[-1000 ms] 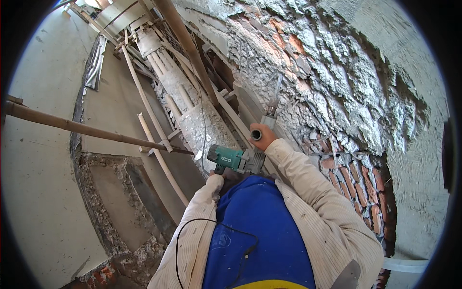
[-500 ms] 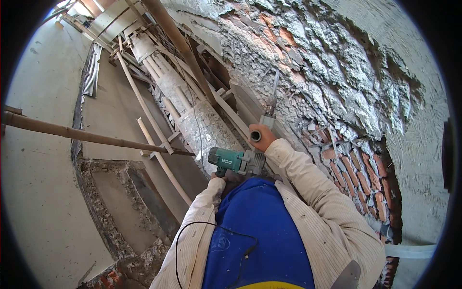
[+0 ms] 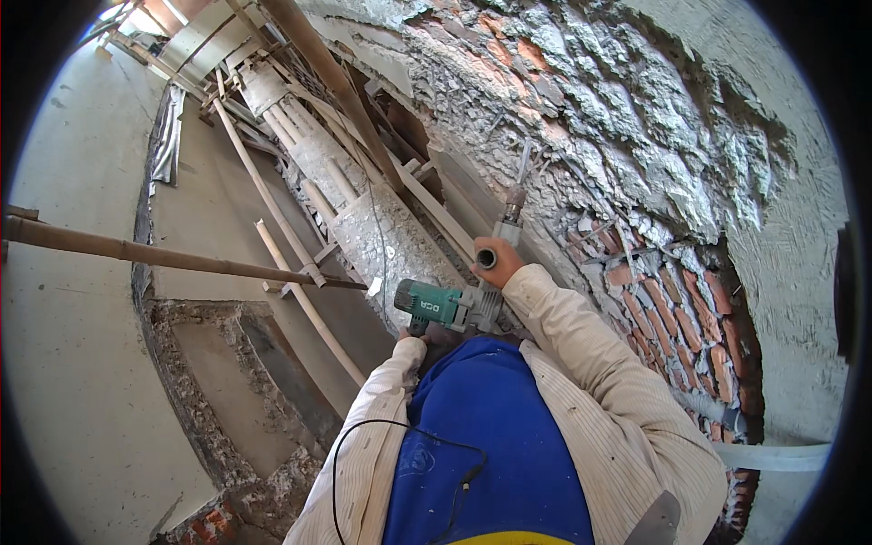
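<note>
I hold a green and grey demolition hammer (image 3: 434, 302) across the front of my body. My right hand (image 3: 500, 261) is closed round its tubular side handle, whose round open end faces up. My left hand (image 3: 411, 336) grips the rear handle below the green motor housing; its fingers are partly hidden. From the tool's front a metal chisel bit (image 3: 525, 163) reaches up to the chipped wall (image 3: 627, 136), where grey mortar is broken away in rough ridges. Whether the tip presses into the mortar I cannot tell.
Bare red bricks (image 3: 677, 309) show at the right. A bamboo pole (image 3: 163, 252) crosses from the left, and a thicker pole (image 3: 336, 77) slants overhead. Dusty scaffold boards (image 3: 391, 241) run below the tool, a cable lying over them. A pale pipe (image 3: 772, 457) sticks out at lower right.
The hammer's front end and my right hand have shifted very slightly to the right. The wall has moved a little in view. Both hands keep their hold.
</note>
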A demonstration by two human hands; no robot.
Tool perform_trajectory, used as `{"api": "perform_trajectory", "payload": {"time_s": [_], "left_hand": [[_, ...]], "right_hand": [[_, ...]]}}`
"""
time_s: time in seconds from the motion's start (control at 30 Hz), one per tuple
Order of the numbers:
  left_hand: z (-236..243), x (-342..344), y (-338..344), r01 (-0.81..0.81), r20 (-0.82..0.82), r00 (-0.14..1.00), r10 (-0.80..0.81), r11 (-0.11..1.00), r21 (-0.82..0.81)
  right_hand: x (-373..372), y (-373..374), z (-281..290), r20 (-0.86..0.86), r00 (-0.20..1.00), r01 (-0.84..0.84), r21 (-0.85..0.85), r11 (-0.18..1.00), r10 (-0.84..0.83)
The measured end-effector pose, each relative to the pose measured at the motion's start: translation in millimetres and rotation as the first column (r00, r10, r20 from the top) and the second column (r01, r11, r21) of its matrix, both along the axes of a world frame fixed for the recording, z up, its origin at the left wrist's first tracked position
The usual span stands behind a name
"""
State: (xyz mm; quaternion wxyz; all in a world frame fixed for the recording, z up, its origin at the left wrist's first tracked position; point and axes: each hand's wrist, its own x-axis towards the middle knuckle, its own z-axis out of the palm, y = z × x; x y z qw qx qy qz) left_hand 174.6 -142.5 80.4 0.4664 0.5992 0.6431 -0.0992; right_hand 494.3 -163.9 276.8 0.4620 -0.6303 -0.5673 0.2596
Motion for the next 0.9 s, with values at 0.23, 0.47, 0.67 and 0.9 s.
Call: {"api": "perform_trajectory", "payload": {"time_s": [0.23,0.47,0.67,0.9], "left_hand": [[-16.2,-2.8,8.8,0.070,0.178,0.981,-0.074,0.997,0.030],[-11.9,0.0,8.7,0.047,0.067,0.997,-0.049,0.999,0.023],[-9.3,9.0,16.9,0.045,0.083,0.996,-0.045,0.999,0.007],[-10.7,15.8,29.7,0.027,0.092,0.995,-0.026,1.000,-0.008]], "right_hand": [[4.2,-1.0,4.6,0.026,1.000,0.007,-0.024,1.000,-0.006],[6.6,7.9,3.9,0.027,0.999,-0.029,-0.041,0.999,0.030],[14.7,13.4,1.8,0.027,0.999,-0.022,-0.040,0.999,0.023],[24.0,20.2,0.9,0.033,0.999,-0.024,-0.037,0.999,0.025]]}}
